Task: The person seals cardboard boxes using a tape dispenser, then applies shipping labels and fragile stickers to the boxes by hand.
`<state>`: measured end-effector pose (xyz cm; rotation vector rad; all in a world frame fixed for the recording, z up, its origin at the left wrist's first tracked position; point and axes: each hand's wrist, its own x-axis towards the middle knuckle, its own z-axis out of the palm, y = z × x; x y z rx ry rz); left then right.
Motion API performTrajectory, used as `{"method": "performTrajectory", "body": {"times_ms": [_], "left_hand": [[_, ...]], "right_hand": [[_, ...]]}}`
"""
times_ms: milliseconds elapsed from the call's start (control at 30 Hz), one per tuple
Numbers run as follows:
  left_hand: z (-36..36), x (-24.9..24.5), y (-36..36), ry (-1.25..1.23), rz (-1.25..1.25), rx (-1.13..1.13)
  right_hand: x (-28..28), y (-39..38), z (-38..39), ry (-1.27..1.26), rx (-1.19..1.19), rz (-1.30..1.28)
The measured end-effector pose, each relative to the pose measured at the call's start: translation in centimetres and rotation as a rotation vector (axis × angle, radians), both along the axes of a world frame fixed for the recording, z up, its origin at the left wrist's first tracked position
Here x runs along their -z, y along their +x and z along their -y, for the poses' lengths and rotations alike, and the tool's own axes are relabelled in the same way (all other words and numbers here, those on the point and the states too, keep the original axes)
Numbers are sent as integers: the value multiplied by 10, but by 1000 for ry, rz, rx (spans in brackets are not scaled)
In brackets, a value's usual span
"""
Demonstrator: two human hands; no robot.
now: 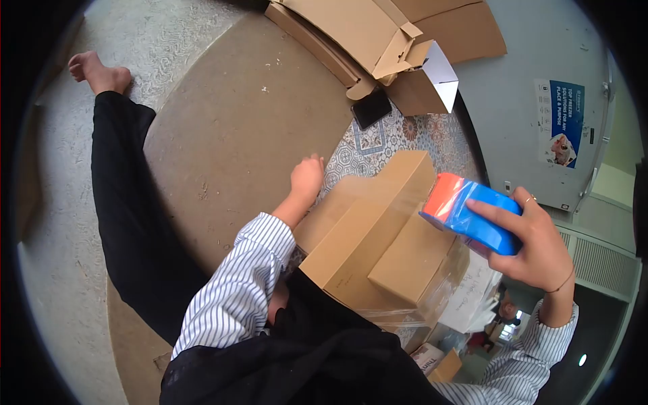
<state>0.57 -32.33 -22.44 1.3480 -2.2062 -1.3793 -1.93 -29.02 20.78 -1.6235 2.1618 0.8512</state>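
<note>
My right hand (534, 236) is wrapped round a blue and orange tape dispenser (482, 219), held just above the right side of the cardboard boxes. Between my legs sits a long brown cardboard box (371, 223), with a smaller brown box (412, 260) against its right side. Clear, shiny film or tape stretches over these boxes; where its ends lie is hard to see. My left hand (308, 178) is at the far left end of the boxes, its fingers curled. What those fingers grip, if anything, is hidden.
Opened cardboard cartons (358, 34) and a small upright box (425, 81) lie ahead, with a dark phone (371, 109) beside them on the patterned mat (364, 138). A grey fridge (526, 121) stands to the right. White packages (472, 297) lie near my right forearm.
</note>
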Motion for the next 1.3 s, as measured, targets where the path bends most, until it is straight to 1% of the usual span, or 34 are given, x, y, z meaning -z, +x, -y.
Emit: {"method": "performTrajectory", "body": {"times_ms": [33,67,100,200,333,400,433,500,533,600,633,700,733,767,800,867,933,1000,1033,1100,1133,1200,1233,1300], "left_hand": [[2,1,3,-84,31,0],[2,7,3,-161,12,6],[-2,10,5,-161,27,4],[-25,24,-7,-255,100,125],[-42,23,-10,-273,88,156],[-40,26,-10,-249,58,58],[-38,23,-8,-252,61,57],[-33,18,-7,-114,7,-64],[-30,15,-6,-120,9,-63],[-27,11,-4,-11,55,-82],[-26,11,-4,-15,57,-80],[-25,11,-5,78,-7,-140],[-28,13,-5,74,-8,-138],[-31,15,-6,179,-49,-149],[-33,16,-7,281,-91,-163],[-36,16,-5,298,-114,-148],[-34,13,-4,314,-135,-130],[-29,7,-4,718,-281,-144],[-30,6,-5,716,-276,-140],[-23,4,-9,989,-276,-28],[-21,-1,-9,981,-278,-34],[-20,-9,-7,999,-247,118],[-23,-12,-7,998,-246,119],[-30,-14,-8,928,-356,140]], "right_hand": [[1,0,0,-13,6,12],[3,2,2,-8,10,27],[6,5,3,10,3,15],[14,15,6,28,-18,-2],[16,13,-6,27,35,-14],[17,10,-16,12,68,-14],[18,10,-23,-25,58,-13],[14,8,-31,-70,43,-12],[11,6,-34,-87,46,1],[10,2,-44,-107,58,21],[14,-1,-50,-128,74,44],[19,-9,-64,-152,91,63],[21,-14,-71,-219,78,87],[22,-19,-79,-289,66,111],[23,-25,-87,-299,65,110],[24,-34,-103,-345,143,182],[26,-38,-115,-381,160,204],[28,-42,-129,-410,179,223],[29,-45,-137,-450,205,236],[33,-49,-151,-504,222,254],[34,-49,-158,-532,231,268],[36,-52,-173,-576,254,294],[38,-54,-183,-578,255,294],[42,-58,-202,-656,230,281]]}}
